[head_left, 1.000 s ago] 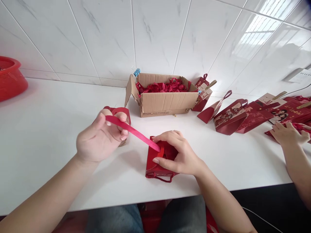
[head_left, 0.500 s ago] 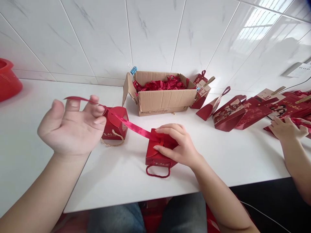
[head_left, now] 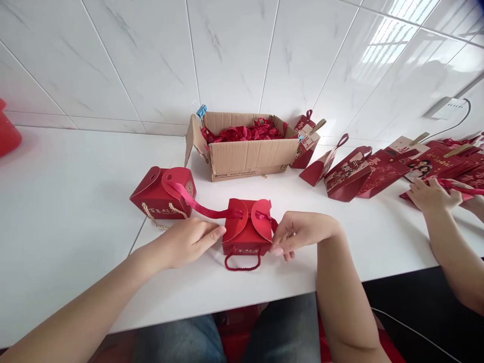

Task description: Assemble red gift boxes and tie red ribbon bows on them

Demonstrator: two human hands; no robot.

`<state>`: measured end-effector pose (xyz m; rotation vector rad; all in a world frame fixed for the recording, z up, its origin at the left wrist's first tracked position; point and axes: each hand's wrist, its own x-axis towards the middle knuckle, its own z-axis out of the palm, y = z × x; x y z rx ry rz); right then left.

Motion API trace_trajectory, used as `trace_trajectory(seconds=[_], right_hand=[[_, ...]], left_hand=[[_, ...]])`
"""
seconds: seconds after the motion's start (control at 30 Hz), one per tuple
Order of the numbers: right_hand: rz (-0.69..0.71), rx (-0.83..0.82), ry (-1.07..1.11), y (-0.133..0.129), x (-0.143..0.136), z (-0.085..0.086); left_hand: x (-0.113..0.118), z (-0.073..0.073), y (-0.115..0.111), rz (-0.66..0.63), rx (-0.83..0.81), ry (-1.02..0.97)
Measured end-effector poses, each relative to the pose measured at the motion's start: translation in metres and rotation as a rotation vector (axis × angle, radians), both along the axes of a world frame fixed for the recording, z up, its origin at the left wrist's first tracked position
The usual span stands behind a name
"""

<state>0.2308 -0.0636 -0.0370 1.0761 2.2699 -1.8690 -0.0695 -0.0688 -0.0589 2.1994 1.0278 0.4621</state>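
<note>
A small red gift box [head_left: 247, 242] with a dark red rope handle stands on the white table. A red ribbon [head_left: 212, 213] threads through the holes in its round flaps and trails left onto a second red box [head_left: 163, 194] with a cream rope handle. My left hand [head_left: 185, 242] is beside the near box's left side, thumb at its edge, fingers curled; what they hold, if anything, is hidden. My right hand [head_left: 293, 234] is at the box's right side, with the ribbon's short end running to its bent fingers.
Behind stands a cardboard box [head_left: 253, 156] full of red ribbons. Several folded red gift bags [head_left: 346, 174] line the back right. Another person's hands [head_left: 434, 199] handle red items at the far right. A red tub [head_left: 8, 136] is at the left edge.
My left hand has come down from the raised ribbon to the box's left side. My right hand has moved off the box top to its right. The ribbon's long end now hangs slack.
</note>
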Motion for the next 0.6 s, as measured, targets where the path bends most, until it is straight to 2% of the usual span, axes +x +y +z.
trace_trajectory(seconds=[0.07,0.17,0.3,0.4,0.5,0.6], right_hand=[[-0.067,0.027,-0.074,0.003,-0.003,-0.005],[-0.161,0.05,-0.072,0.008,-0.001,-0.012],[-0.252,0.194,0.038,0.013,0.003,-0.017],[-0.383,0.278,0.21,0.016,-0.004,-0.019],[-0.589,0.303,0.526,0.019,-0.017,-0.018],[-0.689,0.207,0.749,0.024,-0.027,-0.009]], left_hand=[[0.002,-0.001,0.001,-0.001,0.01,0.136],[0.002,-0.005,0.004,0.098,0.104,0.131],[0.0,-0.012,0.006,0.148,0.218,0.045],[0.003,-0.009,0.009,0.14,0.152,-0.154],[0.012,0.007,0.012,0.139,-0.051,-0.477],[0.024,0.039,0.017,0.2,-0.165,-0.677]])
